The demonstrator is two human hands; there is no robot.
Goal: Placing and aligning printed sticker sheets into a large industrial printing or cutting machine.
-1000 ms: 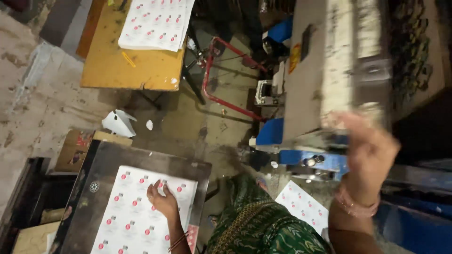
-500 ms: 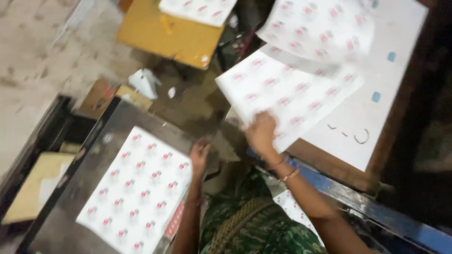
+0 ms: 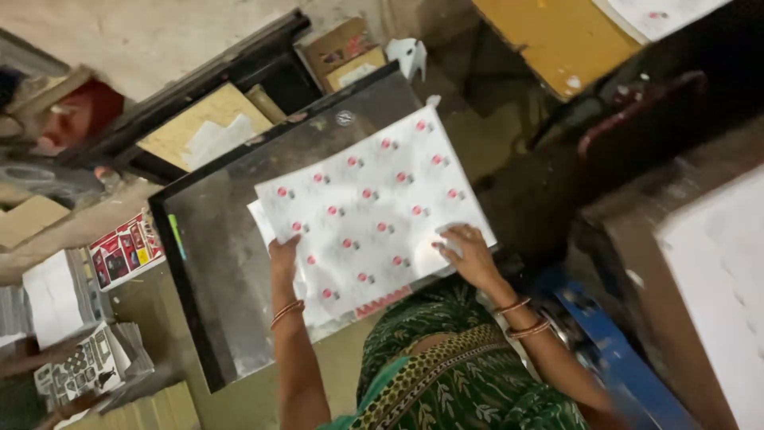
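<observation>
On the dark metal table [image 3: 223, 263] in front of you lies the white sheet [image 3: 374, 211] printed with rows of small red marks, resting on top of a stack of similar sheets whose edges peek out at its left and lower sides. Your left hand [image 3: 283, 256] sits at the sheet's left edge, fingers curled onto the paper, though you cannot tell whether they pinch it or only press. Your right hand [image 3: 468, 253] lies open and flat on the sheet's lower right corner, fingers spread, gripping nothing. The sheet spans the gap between both hands, tilted across the table. Beyond the table's far edge stand a cardboard box [image 3: 344, 52] and a yellow tabletop [image 3: 549, 40]. At your left, printed stacks [image 3: 119, 251] sit on the floor.
</observation>
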